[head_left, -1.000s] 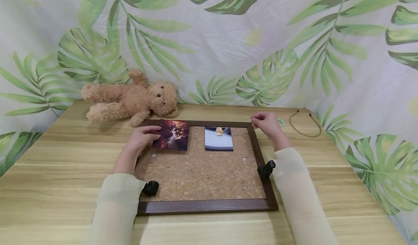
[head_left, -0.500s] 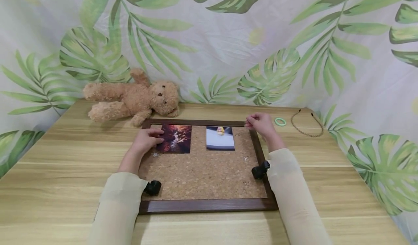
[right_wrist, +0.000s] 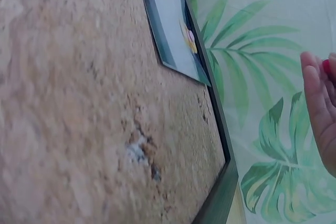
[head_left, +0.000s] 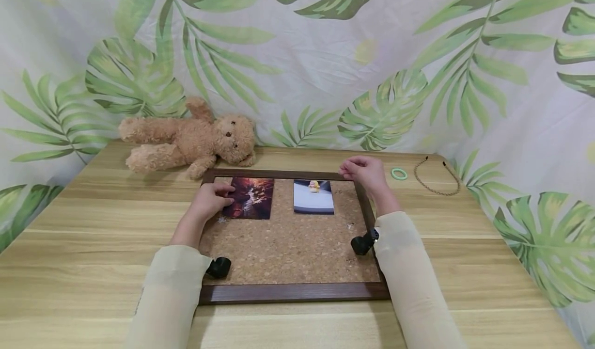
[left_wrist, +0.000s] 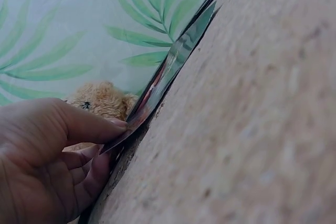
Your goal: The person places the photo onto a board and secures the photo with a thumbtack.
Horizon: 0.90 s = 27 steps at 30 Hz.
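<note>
My left hand (head_left: 209,202) pinches the left edge of a dark red and orange photo (head_left: 253,198) between thumb and fingers. In the left wrist view that photo (left_wrist: 181,51) curves slightly, its held end lifted off the cork. Beneath lies a brown-framed corkboard (head_left: 293,251). A second photo (head_left: 313,200), pale with a small yellow and pink figure near its top, lies on the board to the right. Above the board's far right corner, my right hand (head_left: 368,173) pinches a small red thing (right_wrist: 326,66), mostly hidden by the fingers.
Behind the board's left end a tan teddy bear (head_left: 190,140) lies on its side. Right of the board are a light green ring (head_left: 398,174) and a thin braided headband (head_left: 434,191) on the wooden table (head_left: 93,256). A leaf-patterned cloth (head_left: 307,70) hangs behind.
My left hand has lowered the dark photo, with a slight shift right, onto the board's upper left. My right hand has moved left from beside the green ring, uncovering it.
</note>
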### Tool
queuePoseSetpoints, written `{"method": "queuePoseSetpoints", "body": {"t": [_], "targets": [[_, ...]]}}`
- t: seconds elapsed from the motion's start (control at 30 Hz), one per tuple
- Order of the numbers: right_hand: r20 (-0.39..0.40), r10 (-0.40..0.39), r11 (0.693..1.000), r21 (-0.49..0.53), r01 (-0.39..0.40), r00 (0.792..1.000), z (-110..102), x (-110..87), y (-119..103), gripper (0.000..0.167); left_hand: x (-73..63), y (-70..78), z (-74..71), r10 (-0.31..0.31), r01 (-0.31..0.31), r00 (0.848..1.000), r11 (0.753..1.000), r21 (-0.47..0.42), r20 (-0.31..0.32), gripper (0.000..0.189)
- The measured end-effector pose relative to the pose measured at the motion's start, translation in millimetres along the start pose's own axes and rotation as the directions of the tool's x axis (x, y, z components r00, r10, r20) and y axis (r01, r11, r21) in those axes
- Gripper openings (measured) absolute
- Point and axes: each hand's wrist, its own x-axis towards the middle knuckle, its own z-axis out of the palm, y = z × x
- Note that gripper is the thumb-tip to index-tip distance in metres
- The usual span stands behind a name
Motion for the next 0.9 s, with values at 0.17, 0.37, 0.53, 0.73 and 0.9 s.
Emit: {"method": "queuePoseSetpoints", "body": {"t": [0.17,0.37,0.53,0.73,0.9], "targets": [[-0.027,-0.036,0.999,-0.006,0.036,0.999,11.5,-1.4,-7.8,0.02,-1.4,1.9,-2.5,0.002,-0.002,1.0,0.998,0.055,0.005,0.033],[0.051,-0.053,0.999,0.0,0.053,0.997,31.7,7.7,-3.1,0.018,-0.6,3.2,-3.2,0.005,-0.005,1.0,0.996,0.088,0.008,0.033],[0.155,0.002,0.999,0.043,-0.009,0.988,57.0,15.8,4.0,0.019,0.5,3.6,-2.3,-0.003,0.001,1.0,0.994,0.112,0.02,0.033],[0.175,0.114,0.993,0.012,-0.118,0.978,98.8,3.0,-9.7,0.024,1.0,4.4,-0.8,-0.018,0.01,0.999,0.984,0.177,0.046,0.033],[0.221,0.132,0.991,-0.032,-0.128,0.966,125.7,3.2,-1.7,0.024,-0.5,5.2,-1.4,0.01,-0.018,0.999,0.975,0.22,0.042,0.033]]}}
